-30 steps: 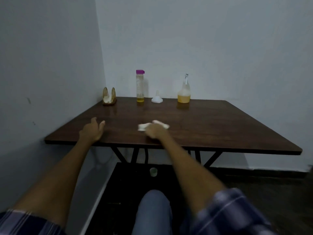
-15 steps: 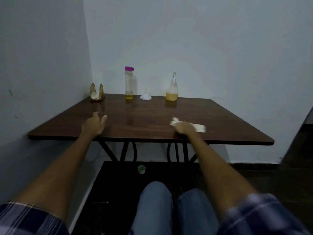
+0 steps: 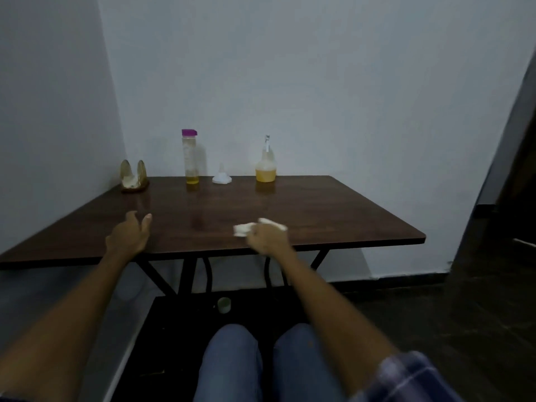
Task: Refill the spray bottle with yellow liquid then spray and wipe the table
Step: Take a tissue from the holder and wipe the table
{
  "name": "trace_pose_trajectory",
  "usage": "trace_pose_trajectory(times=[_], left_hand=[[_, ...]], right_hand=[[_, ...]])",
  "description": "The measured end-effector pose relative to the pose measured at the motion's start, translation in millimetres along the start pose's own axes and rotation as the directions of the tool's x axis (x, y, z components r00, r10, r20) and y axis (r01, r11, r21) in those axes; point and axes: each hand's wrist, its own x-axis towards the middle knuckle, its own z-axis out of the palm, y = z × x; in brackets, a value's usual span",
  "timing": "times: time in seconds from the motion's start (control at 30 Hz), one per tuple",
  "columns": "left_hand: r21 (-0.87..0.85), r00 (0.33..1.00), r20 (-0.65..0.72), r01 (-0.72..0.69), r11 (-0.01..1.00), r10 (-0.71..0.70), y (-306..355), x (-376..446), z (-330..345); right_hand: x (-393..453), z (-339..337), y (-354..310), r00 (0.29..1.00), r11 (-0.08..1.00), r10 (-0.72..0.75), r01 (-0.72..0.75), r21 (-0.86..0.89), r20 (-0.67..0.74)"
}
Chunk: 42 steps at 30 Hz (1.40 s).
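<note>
We see bench (image 3: 319, 204) dark brown wood | cloth (image 3: 243, 229) white | tall bottle (image 3: 190, 158) clear, purple cap, yellow liquid | spray bottle (image 3: 265, 166) clear, orange-yellow liquid | funnel (image 3: 222, 177) white | our sleeve (image 3: 412, 378) blue plaid | our trousers (image 3: 232, 369) blue

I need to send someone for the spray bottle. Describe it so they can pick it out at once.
Look along the far edge of the dark wooden table, by the back wall. Four things stand there in a row, and the spray bottle is the rightmost, right of the small white funnel. It is squat, about a third full of yellow liquid, with a thin nozzle; the tall bottle has a purple cap.
</note>
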Motion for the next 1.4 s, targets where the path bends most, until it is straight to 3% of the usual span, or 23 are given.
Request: trace_pose_trajectory(times=[0.17,0.23,0.33,0.43,0.53,0.63,0.73,0.87,1.03,1.13,1.23,1.33,1.4], left_hand=[[-0.05,0.995,0.052,-0.081,0.995,0.083,29,-2,17],[-0.055,0.994,0.06,-0.088,0.995,0.092,30,-1,21],[-0.039,0.994,0.064,-0.082,0.996,0.085,27,2,21],[-0.03,0.996,0.061,-0.062,0.998,0.063,18,6,14],[-0.021,0.999,0.036,-0.027,0.999,0.028,1,12,3],[-0.023,0.999,-0.012,0.036,0.999,-0.036,-19,19,-7],[-0.027,0.995,-0.052,0.083,0.996,-0.085,-38,28,-16],[0.022,0.994,-0.026,0.108,0.994,-0.107,-43,42,-16],[0.097,0.997,0.034,0.066,0.993,-0.069,-11,60,2],[0.083,0.997,0.075,0.017,0.996,-0.024,9,73,18],[0.089,0.996,0.085,-0.016,0.996,0.008,17,88,30],[0.104,0.997,0.072,-0.007,0.995,-0.001,11,106,31],[0.108,0.998,0.065,0.004,0.994,-0.011,1,120,28]], right_hand=[[-37,-47,153,0.912,0.914,0.392,-0.401,-0.06,-0.123],[-39,-50,171,0.876,0.879,0.465,-0.474,-0.047,-0.126],[-19,-39,144,0.861,0.868,0.493,-0.496,0.014,-0.127],[19,-17,69,0.941,0.941,0.338,-0.338,-0.006,-0.028],[43,15,-41,0.995,1.0,0.024,-0.023,-0.004,0.096],[35,39,-142,0.94,0.951,-0.306,0.295,0.089,0.15],[40,44,-175,0.88,0.916,-0.4,0.391,0.087,0.255],[78,27,-97,0.966,0.985,-0.087,0.047,0.168,0.243],[106,-25,77,0.972,0.974,0.183,-0.16,-0.159,0.148],[114,-41,159,0.918,0.907,0.393,-0.376,-0.19,0.056],[114,-50,201,0.784,0.782,0.62,-0.618,-0.082,0.001],[126,-54,196,0.711,0.712,0.703,-0.702,-0.024,0.018],[143,-49,178,0.755,0.755,0.654,-0.656,0.026,0.044]])
